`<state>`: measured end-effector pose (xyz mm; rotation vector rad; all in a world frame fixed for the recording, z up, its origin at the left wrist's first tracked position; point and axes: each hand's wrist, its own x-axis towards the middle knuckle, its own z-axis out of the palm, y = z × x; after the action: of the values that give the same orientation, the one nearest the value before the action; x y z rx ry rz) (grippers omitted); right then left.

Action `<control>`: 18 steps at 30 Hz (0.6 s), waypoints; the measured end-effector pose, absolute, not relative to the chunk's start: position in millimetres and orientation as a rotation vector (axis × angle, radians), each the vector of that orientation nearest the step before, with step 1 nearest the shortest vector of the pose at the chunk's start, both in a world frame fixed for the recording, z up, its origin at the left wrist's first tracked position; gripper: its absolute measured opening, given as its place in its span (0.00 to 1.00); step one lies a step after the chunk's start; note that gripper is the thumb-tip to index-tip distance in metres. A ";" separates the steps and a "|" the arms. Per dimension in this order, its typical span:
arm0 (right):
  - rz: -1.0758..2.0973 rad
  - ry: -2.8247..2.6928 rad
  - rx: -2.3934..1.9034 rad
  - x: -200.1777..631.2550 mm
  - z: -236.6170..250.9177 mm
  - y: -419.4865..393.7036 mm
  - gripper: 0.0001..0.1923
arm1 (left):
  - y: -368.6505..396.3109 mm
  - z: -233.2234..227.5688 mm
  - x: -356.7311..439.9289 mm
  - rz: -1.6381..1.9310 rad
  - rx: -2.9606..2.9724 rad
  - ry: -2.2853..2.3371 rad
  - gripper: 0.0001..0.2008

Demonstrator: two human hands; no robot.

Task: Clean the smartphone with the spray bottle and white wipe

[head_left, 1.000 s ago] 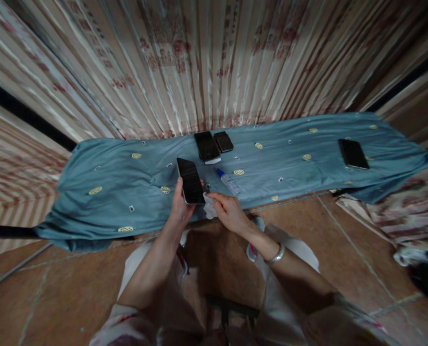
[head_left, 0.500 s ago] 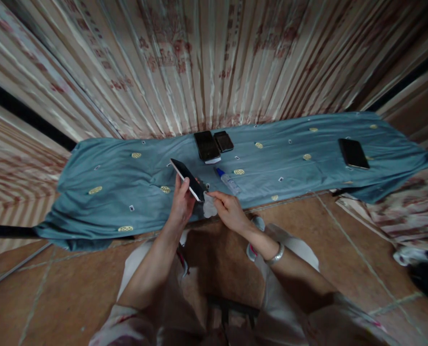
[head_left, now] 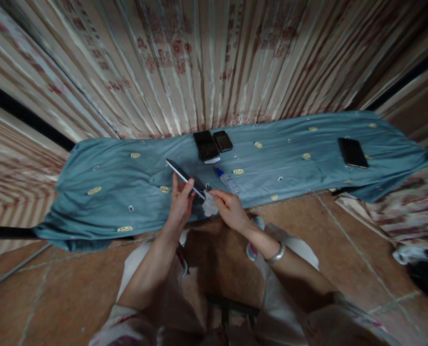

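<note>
My left hand (head_left: 181, 197) is closed around a dark-screened smartphone (head_left: 185, 178) with a pale edge, which is tilted above the cloth. A crumpled white wipe (head_left: 209, 204) hangs from the pinched fingers of my right hand (head_left: 231, 209), against the phone's lower right end. Just beyond my right fingers lies a clear bottle with a blue cap (head_left: 226, 179). Behind the held phone, a black phone on a white base (head_left: 207, 146) rests beside a smaller dark square item (head_left: 223, 141).
A blue patterned cloth (head_left: 109, 168) covers the long low surface. Another dark phone (head_left: 353, 153) lies at its right end. Striped curtains (head_left: 207, 72) hang behind it. Below are a tiled floor (head_left: 344, 240) and my knees on both sides.
The held phone has turned more edge-on, its screen now showing less. My right hand and the wipe remain at its lower end, having shifted only slightly.
</note>
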<state>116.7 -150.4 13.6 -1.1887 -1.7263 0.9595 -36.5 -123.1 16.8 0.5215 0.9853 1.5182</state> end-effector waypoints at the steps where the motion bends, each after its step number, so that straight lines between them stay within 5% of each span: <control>1: 0.960 -1.730 -1.192 116.6 13.6 -150.4 0.18 | -122.8 16.1 -36.6 1.528 0.524 0.991 0.32; 9: 0.941 -1.732 -1.211 114.8 12.7 -150.6 0.18 | -121.0 9.0 -36.3 1.566 0.601 1.036 0.28; 18: 0.994 -1.690 -1.205 112.9 9.0 -148.6 0.19 | -121.4 2.2 -35.2 1.531 0.740 1.091 0.36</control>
<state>112.9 -148.6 9.0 -1.2050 -1.6895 0.9943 -35.2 -121.4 2.2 0.7396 1.0906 1.5314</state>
